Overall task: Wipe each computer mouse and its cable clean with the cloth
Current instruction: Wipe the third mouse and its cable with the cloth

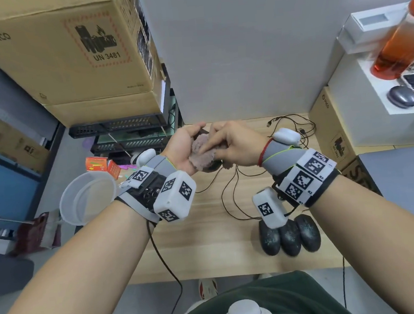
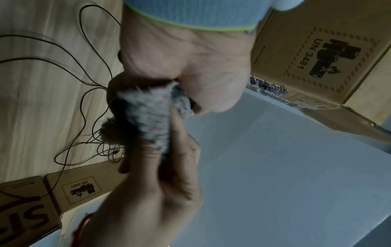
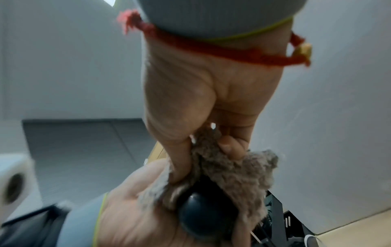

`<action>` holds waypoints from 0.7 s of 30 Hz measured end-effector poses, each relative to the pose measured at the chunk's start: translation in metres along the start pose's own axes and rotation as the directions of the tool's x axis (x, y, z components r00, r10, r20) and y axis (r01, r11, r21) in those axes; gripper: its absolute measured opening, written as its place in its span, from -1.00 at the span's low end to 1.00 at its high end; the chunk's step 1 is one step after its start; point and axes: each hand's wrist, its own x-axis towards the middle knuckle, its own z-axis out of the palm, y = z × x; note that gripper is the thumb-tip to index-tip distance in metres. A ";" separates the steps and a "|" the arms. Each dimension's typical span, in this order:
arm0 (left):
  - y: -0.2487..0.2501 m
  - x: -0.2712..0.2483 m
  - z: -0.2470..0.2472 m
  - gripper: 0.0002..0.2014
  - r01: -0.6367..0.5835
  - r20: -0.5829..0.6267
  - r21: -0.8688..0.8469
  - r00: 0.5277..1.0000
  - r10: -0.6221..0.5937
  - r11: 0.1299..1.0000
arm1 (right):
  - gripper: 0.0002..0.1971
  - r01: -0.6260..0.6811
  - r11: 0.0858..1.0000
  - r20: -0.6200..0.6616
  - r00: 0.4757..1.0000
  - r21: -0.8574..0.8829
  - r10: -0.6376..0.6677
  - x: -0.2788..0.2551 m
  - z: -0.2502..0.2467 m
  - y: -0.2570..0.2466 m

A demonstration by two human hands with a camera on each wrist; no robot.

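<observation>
Step in hand, by judgement: wiping the body of one black mouse [image 3: 203, 215], held above the wooden desk [image 1: 207, 243] at its far end. The left hand [image 1: 183, 148] cups that mouse from beneath, fingers curled round it; the right hand [image 1: 234, 142] pinches the fuzzy grey-brown cloth [image 1: 202, 154] between thumb and fingertips and presses it onto the mouse's top. The right wrist view shows the cloth draped over the mouse with its rounded dark end exposed. Three more black mice [image 1: 290, 235] lie side by side, touching, on the desk near the right forearm; their surfaces look speckled, so they appear not yet wiped. Thin black cables [image 1: 231, 194] loop loosely across the desk. Next move, as judged: finish the shell, then draw the cloth along this mouse's cable with a light pinch, the other hand steadying the mouse. Containers: a translucent white tub [image 1: 87, 197] stands left of the desk beyond the left wrist; nothing can be made out inside it. Closed cardboard boxes [image 1: 69, 56] are stacked at upper left, contents not visible
</observation>
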 end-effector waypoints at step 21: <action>0.005 -0.003 -0.003 -0.86 -0.114 -0.185 0.135 0.973 0.138 0.984 | -0.84 -0.097 0.971 -0.256 0.954 0.219 0.153 -0.012 -0.016 0.015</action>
